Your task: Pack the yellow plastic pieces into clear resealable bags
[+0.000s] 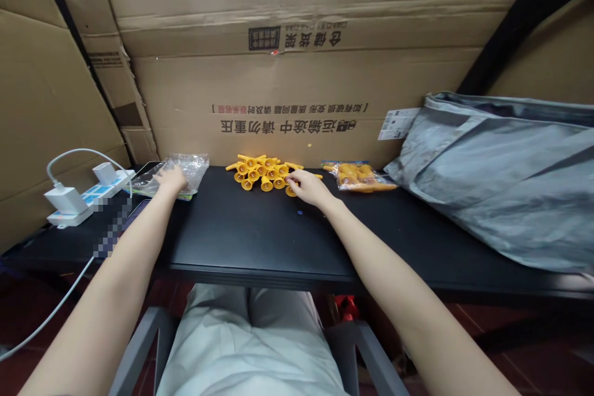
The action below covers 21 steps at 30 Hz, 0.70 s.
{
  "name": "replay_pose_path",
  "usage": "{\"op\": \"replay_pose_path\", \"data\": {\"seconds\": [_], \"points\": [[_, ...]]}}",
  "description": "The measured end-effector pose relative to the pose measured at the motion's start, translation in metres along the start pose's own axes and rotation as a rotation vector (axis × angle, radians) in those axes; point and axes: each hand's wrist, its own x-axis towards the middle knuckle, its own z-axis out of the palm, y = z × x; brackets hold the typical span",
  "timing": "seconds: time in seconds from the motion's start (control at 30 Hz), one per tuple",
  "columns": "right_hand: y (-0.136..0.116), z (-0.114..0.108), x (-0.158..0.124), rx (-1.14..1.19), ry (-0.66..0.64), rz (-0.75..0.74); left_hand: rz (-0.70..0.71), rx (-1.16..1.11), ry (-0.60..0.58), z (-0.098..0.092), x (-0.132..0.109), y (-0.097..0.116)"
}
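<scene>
Several yellow plastic horn-shaped pieces (265, 172), each with a flared cup end and a narrow stem, lie in a pile on the black table (250, 235). My right hand (306, 188) is at the right end of this pile, its thumb and fingers closed on one yellow horn-shaped piece (291, 190). On the left, my left hand (171, 179) rests on a stack of clear plastic bags (195, 168), with its fingers stretched out over them. Farther right lies a clear bag (356, 178) with more yellow pieces inside.
A white power strip (95, 197) with chargers and cables stands at the left, near a phone (134, 213) partly behind my left arm. A large grey bag (501, 179) takes up the right side. Cardboard (260, 83) stands along the back. A small blue spot (299, 213) lies on the table.
</scene>
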Motion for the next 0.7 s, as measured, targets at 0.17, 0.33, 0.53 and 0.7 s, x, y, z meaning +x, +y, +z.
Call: {"op": "replay_pose_path", "data": {"seconds": [0.17, 0.33, 0.53, 0.7], "points": [[-0.001, 0.001, 0.0, 0.005, 0.0, -0.014, 0.123, 0.083, -0.108, 0.005, 0.003, -0.019], [-0.001, 0.001, -0.001, 0.009, -0.004, -0.008, 0.267, 0.202, -0.042, 0.009, 0.001, -0.022], [-0.001, 0.001, -0.001, 0.012, -0.011, -0.005, 0.358, 0.233, -0.071, 0.009, 0.005, -0.018], [0.0, 0.002, -0.001, 0.015, -0.017, 0.002, 0.396, 0.276, -0.156, 0.009, 0.013, -0.014]]}}
